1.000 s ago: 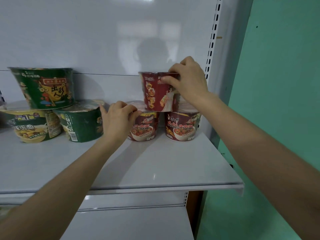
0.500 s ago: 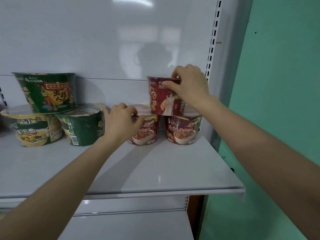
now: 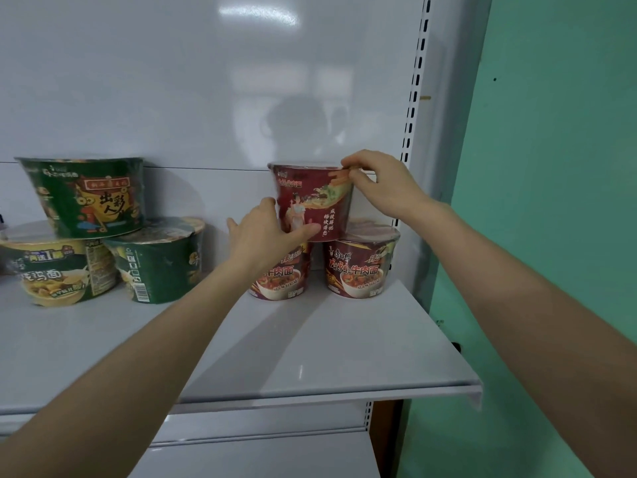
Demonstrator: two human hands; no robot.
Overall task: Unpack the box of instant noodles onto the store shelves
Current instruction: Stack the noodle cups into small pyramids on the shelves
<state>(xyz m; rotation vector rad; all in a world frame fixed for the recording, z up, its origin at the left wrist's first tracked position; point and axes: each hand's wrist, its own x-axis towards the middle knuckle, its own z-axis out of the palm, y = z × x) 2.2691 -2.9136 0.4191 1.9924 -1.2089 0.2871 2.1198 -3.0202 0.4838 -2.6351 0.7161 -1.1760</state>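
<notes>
Left hand (image 3: 265, 232) grips the top red cup (image 3: 315, 205) low down, right hand (image 3: 382, 188) pinches its rim; the shelf (image 3: 310, 357) front edge lies well apart from it

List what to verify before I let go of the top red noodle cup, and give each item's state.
1. The top red cup stands upright: ok.
2. Its base rests on the right lower cup: ok.
3. Its base rests on the left lower cup: cannot tell, the left hand covers that spot.
4. The right hand pinches the top rim: ok.
5. Both lower cups stand on the shelf, well back from its front edge: ok.
6. The green bowls stand apart from the red stack: ok.
</notes>
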